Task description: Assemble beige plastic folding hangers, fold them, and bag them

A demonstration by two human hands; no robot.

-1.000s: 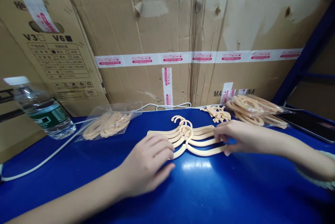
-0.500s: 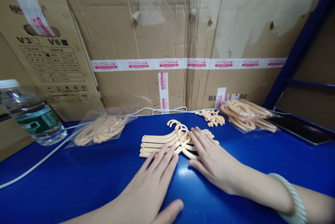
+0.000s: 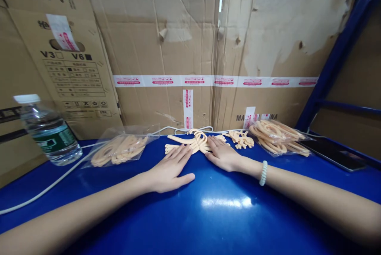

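"Beige clothes hangers (image 3: 197, 143), at twelve o'clock on the blue table (image 3: 190, 229)?"

"Yes, several, overlapping, hooks bunched in the middle and arms reaching toward nine and three."

"How are the hands?"

"The left hand (image 3: 171, 169) is spread wide and palm down, thumb toward three, fingers over the hangers' left arms. The right hand (image 3: 222, 155) lies flat too, fingers straight over the right arms. Whether either presses down, I cannot tell."

"What's on the right wrist?"

"A pale coiled band (image 3: 263, 173)."

"And around the hangers?"

"Between one and two, just beside them, a pile of small beige pieces (image 3: 242, 140), too small to make out singly. At two, a clear bag of curved beige parts (image 3: 275, 132), then a dark phone (image 3: 333, 153). Near ten, another clear bag (image 3: 122, 149) of similar parts, and past it a water bottle (image 3: 53, 138) with a white cap and green label."

"Behind?"

"Cardboard (image 3: 143, 52) crossed by printed white tape (image 3: 160, 80), while a white cable (image 3: 56, 179) trails off toward nine."
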